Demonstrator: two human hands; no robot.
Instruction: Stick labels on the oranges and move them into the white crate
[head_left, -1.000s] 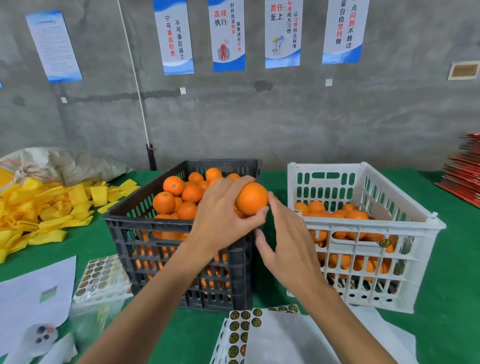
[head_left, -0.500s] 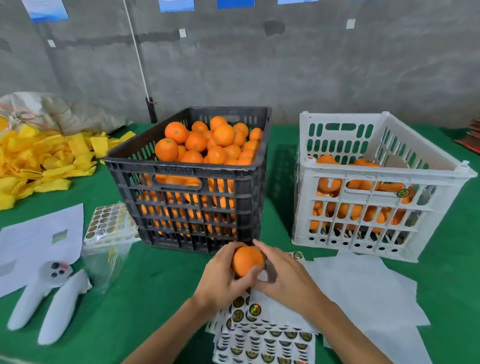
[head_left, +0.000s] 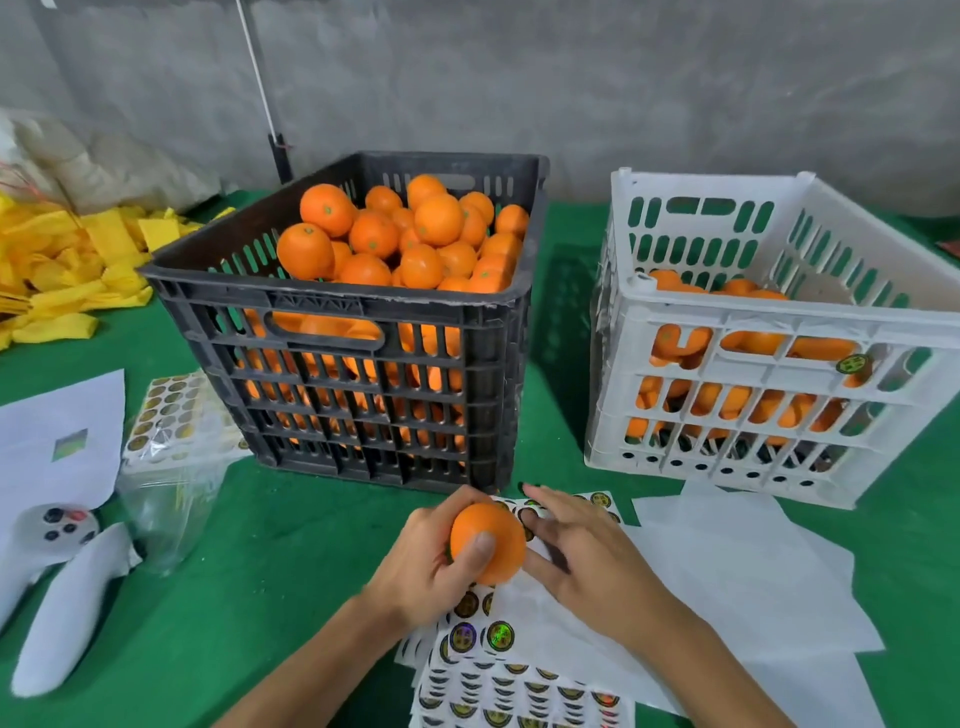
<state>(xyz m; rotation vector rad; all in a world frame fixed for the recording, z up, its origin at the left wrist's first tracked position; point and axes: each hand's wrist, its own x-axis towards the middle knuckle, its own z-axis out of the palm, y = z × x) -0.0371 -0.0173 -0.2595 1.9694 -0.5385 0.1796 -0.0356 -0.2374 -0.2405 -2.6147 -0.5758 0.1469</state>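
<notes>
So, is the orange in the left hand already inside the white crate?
No, the left hand holds the orange low over the label sheets on the table, in front of the black crate and apart from the white crate.

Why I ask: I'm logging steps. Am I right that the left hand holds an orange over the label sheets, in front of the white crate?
Not quite. The head view shows the left hand holding the orange over the label sheets, but in front of the black crate, not the white crate.
</notes>
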